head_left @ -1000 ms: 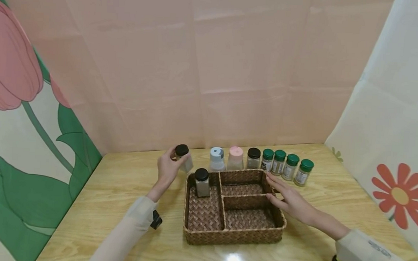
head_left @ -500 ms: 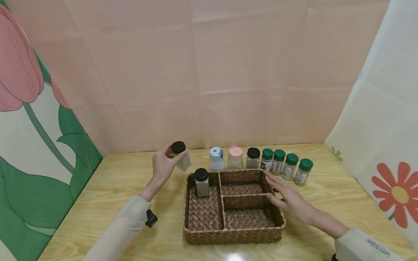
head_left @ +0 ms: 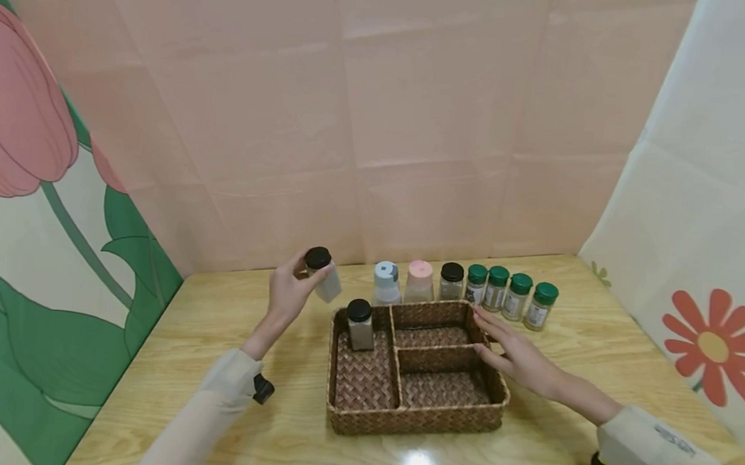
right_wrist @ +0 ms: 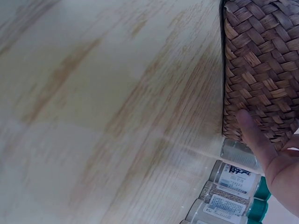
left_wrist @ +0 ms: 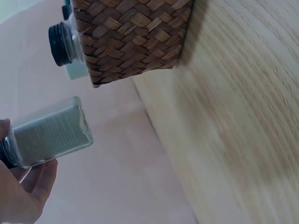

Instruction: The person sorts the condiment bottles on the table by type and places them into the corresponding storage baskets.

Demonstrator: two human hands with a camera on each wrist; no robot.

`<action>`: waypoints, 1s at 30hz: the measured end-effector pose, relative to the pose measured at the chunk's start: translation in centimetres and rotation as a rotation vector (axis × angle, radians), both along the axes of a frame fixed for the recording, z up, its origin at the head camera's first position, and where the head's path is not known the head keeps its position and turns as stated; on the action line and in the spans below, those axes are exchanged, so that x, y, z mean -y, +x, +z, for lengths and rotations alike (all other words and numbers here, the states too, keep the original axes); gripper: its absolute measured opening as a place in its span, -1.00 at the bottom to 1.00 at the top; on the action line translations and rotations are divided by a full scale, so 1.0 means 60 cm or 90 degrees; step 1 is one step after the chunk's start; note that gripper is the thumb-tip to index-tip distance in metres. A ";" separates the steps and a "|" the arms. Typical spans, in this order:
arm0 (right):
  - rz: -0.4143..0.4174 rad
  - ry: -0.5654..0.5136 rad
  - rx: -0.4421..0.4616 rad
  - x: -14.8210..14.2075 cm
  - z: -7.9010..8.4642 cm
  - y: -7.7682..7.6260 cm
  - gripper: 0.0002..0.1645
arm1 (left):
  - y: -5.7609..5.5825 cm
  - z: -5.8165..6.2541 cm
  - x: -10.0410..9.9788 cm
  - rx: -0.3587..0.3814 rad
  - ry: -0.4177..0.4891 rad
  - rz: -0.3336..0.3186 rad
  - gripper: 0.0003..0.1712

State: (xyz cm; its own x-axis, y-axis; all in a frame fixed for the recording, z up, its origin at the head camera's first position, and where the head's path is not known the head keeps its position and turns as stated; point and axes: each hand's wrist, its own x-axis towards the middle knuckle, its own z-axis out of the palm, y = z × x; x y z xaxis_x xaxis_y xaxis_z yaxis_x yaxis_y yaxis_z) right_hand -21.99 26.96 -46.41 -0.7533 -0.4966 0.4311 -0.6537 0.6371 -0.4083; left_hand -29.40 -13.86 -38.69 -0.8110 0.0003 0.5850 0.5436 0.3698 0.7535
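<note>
A black-capped jar is pinched near its cap in the left hand's fingers, tilted above the surface toward the back edge; the basket's right side is touched by the right hand, fingers spread.

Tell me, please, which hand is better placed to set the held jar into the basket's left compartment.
Probably the left hand: it grips the black-capped jar near the back left corner of the woven basket. The right hand touches the basket's right side, farther from the left compartment.
</note>
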 end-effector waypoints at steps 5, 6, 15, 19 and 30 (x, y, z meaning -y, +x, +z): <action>0.006 -0.001 -0.004 0.001 0.000 -0.002 -0.34 | 0.006 0.007 0.006 -0.018 -0.004 -0.024 -0.54; 0.007 0.000 -0.005 0.002 -0.001 -0.002 -0.34 | 0.008 0.009 0.007 -0.020 -0.011 -0.023 -0.54; 0.010 -0.001 0.002 0.002 0.002 -0.002 -0.33 | 0.014 0.013 0.013 -0.057 -0.025 -0.044 -0.52; 0.012 -0.003 0.005 0.002 0.003 -0.003 -0.33 | 0.018 0.019 0.011 -0.085 -0.019 -0.046 -0.52; -0.005 0.015 0.009 -0.001 0.001 -0.003 -0.33 | 0.068 0.070 -0.012 -0.139 -0.041 -0.077 -0.54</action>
State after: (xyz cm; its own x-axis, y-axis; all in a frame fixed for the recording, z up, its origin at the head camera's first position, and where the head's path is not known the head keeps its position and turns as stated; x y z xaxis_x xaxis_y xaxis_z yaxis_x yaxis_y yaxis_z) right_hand -22.17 27.04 -46.35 -0.7626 -0.5012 0.4090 -0.6436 0.6514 -0.4017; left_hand -25.34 -13.13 -34.50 -0.6569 0.1324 0.7422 0.7345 0.3348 0.5903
